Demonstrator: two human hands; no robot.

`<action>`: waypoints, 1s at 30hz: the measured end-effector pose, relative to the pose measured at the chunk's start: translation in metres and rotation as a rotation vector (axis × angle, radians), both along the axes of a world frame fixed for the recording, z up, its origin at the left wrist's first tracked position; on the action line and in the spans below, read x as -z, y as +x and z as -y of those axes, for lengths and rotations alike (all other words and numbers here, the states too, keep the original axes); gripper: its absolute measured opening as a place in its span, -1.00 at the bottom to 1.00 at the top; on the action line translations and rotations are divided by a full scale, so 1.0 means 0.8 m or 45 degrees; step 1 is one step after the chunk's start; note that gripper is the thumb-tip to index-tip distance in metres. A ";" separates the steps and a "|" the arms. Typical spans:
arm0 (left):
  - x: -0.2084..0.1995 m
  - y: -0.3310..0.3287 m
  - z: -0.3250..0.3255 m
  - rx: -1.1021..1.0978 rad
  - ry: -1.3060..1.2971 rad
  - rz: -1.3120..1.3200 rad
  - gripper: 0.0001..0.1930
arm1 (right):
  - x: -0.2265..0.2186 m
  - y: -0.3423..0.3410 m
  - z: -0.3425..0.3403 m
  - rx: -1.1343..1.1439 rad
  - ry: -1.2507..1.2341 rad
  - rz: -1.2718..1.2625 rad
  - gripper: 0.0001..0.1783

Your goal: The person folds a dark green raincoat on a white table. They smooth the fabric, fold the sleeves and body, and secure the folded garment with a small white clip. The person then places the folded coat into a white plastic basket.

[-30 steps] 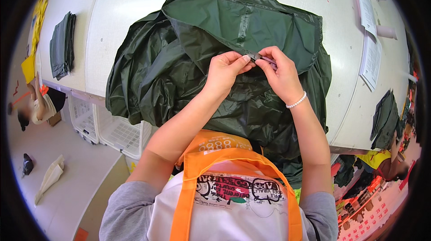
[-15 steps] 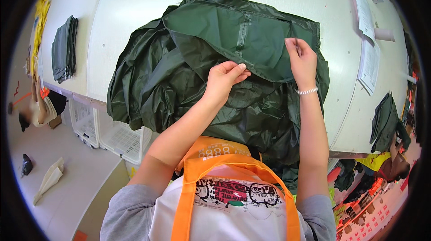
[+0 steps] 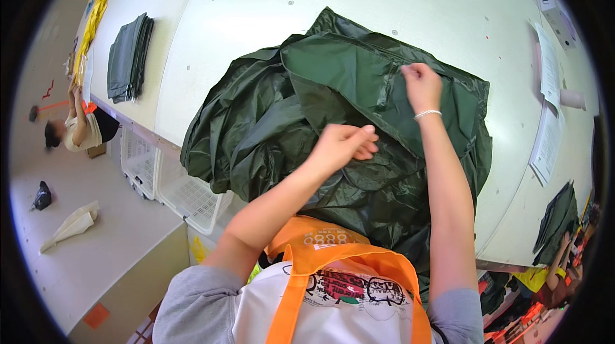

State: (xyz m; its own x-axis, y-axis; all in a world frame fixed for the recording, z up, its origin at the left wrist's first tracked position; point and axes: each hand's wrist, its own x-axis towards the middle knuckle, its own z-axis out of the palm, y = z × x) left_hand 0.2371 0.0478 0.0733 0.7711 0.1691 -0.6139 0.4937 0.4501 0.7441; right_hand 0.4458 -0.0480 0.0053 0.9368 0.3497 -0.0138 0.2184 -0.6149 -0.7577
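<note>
A large dark green piece of coated fabric [image 3: 256,113], apparently a garment, lies crumpled in front of me. Its opening is spread, baring a smoother green inner side [image 3: 346,65] with a shiny taped seam [image 3: 386,84]. My left hand [image 3: 346,147] is closed, thumb against curled fingers, right by the near edge of that opening. Whether the edge is between its fingertips, I cannot tell. Over the inner side, to the right of the taped seam, my right hand [image 3: 423,91] has its fingertips pinched together. Anything in that pinch is too small to make out.
Folded dark green pieces [image 3: 130,56] are stacked at the table's left, and more green fabric [image 3: 556,222] lies at the right edge. Printed sheets [image 3: 548,113] rest on the right side. White plastic crates [image 3: 195,200] stand below the table's left edge. Other people work at both sides.
The view has shifted, so the table sits lower and further right. My right hand has moved left towards the taped seam. The opening's near edge has straightened and now slants down to the right.
</note>
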 end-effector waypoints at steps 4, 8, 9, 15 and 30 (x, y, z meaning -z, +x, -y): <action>-0.008 -0.032 -0.109 -0.409 0.713 0.021 -0.64 | -0.124 -0.067 0.001 -0.103 0.632 -0.375 -0.82; 0.014 -0.003 -0.206 -0.436 0.680 -0.224 -0.48 | -0.141 -0.195 0.012 -1.230 0.348 -0.975 -0.69; 0.020 0.007 -0.213 -0.383 0.536 -0.245 -0.44 | -0.139 -0.203 0.014 -1.253 0.202 -0.927 -0.67; 0.068 0.053 -0.224 -0.542 0.174 -0.051 -0.69 | -0.115 -0.123 0.054 -0.387 0.106 -0.018 -0.71; 0.011 0.066 -0.195 -0.610 0.311 0.418 -0.59 | -0.036 -0.109 0.105 -0.272 -0.087 -0.190 -0.62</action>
